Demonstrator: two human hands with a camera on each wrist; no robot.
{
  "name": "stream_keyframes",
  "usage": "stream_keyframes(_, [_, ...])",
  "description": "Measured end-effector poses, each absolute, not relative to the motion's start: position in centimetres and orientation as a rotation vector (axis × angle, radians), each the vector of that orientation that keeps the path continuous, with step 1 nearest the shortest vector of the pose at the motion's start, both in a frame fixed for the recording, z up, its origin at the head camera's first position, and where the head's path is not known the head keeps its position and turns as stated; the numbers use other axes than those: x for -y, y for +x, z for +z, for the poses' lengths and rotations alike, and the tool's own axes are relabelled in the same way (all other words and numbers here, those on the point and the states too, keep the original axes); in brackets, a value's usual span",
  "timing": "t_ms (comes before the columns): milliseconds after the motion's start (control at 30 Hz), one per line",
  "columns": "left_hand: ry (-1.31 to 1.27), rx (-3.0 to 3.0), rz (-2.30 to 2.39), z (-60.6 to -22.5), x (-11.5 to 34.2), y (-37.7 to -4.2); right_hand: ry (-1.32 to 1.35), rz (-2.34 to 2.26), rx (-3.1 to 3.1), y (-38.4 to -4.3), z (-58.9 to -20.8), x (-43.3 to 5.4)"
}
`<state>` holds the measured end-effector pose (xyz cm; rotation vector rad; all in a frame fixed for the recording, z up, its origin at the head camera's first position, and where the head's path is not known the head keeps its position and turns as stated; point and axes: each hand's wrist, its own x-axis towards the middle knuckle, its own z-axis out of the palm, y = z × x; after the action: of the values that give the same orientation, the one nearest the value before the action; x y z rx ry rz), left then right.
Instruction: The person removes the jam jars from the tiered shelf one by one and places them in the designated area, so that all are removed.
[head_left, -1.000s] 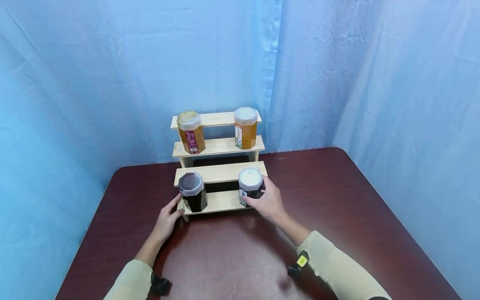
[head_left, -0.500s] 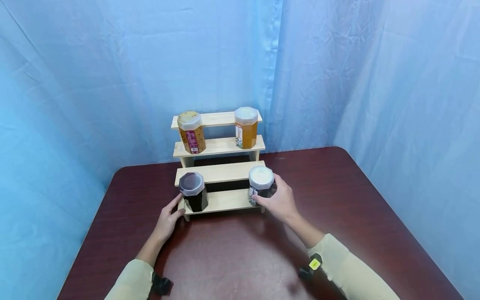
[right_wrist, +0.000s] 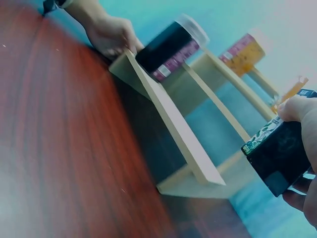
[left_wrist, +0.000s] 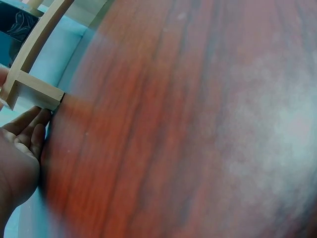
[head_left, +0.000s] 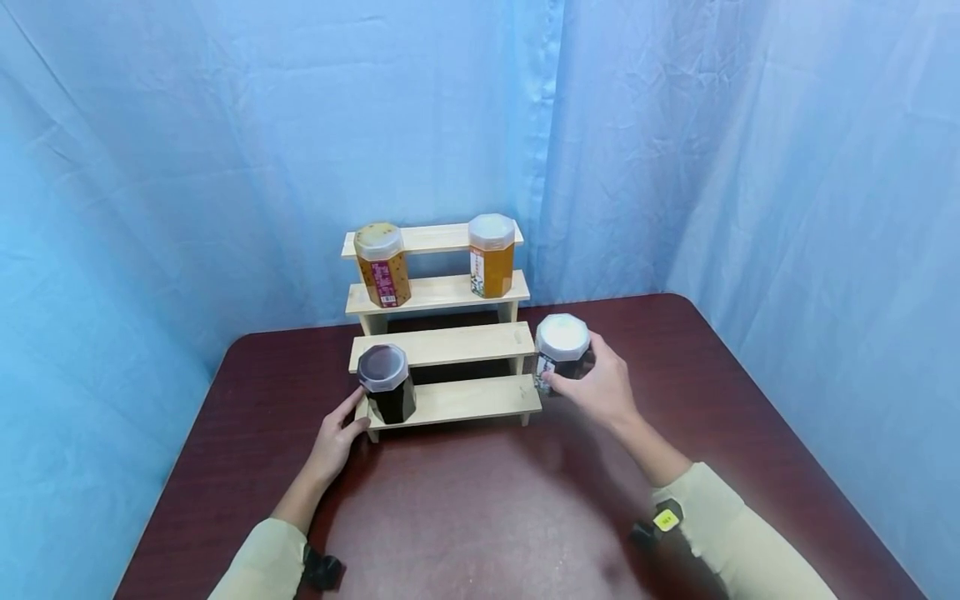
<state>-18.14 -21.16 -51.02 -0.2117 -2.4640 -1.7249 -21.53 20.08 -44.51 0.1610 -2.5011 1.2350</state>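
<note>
My right hand (head_left: pixel 603 387) grips a dark jar with a white lid (head_left: pixel 562 337), fingers and thumb around its sides. In the right wrist view this jar (right_wrist: pixel 280 153) is tilted in the picture, its black base showing, apart from the lowest board. My left hand (head_left: pixel 333 446) grips the left end of a stepped wooden display rack (head_left: pixel 468 400); in the left wrist view its fingers (left_wrist: pixel 25 124) lie beside the rack's leg. Right by that hand, another dark jar with a clear lid (head_left: pixel 390 400) stands upright on the lowest step.
Higher on the rack stand a speckled yellow jar (head_left: pixel 386 279) at left and an amber jar (head_left: pixel 497 271) at right. The rack stands on a dark red wooden table (head_left: pixel 465 508). Blue curtains (head_left: pixel 262 167) hang behind and at both sides.
My right hand has lifted the white-lidded jar off the lowest step and carried it right, past the rack's end. My left hand and the other jars have stayed put.
</note>
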Motion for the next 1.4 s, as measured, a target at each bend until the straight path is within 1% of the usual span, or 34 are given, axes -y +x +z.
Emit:
stream_keyframes(100, [-0.217,2.481,-1.711,-50.7,21.2,-18.0,0.133,1.229,2.496,-22.2,-44.6,-21.1])
stream_keyframes(333, [-0.212,2.453,-1.712,-53.9,22.2,-19.4,0.071,1.208,2.500,-24.6,-45.4,-23.1])
stream_keyframes(500, [-0.221,2.420,-1.741,-54.6,22.4,-19.7,0.019,1.218,2.533,-26.5,-45.9,-23.9])
stream_keyframes(767, [-0.223,2.418,-1.760,-54.0,22.4,-19.9,-0.033,1.259,2.551,-29.6,-46.3,-24.3])
stream_keyframes(967, [-0.238,2.452,-1.749,-51.1,21.6,-18.4,-0.050,1.281,2.565,-31.8,-47.1,-24.2])
stream_keyframes(1067, [-0.227,2.472,-1.749,-50.8,21.5,-18.2,-0.053,1.304,2.565,-32.9,-47.7,-24.3])
stream_keyframes(1300, [-0.220,2.447,-1.754,-54.1,22.2,-19.7,-0.057,1.331,2.602,-34.5,-48.5,-24.5])
stream_keyframes(1400, [-0.210,2.438,-1.769,-54.6,22.2,-19.9,-0.062,1.312,2.620,-35.0,-48.9,-24.6])
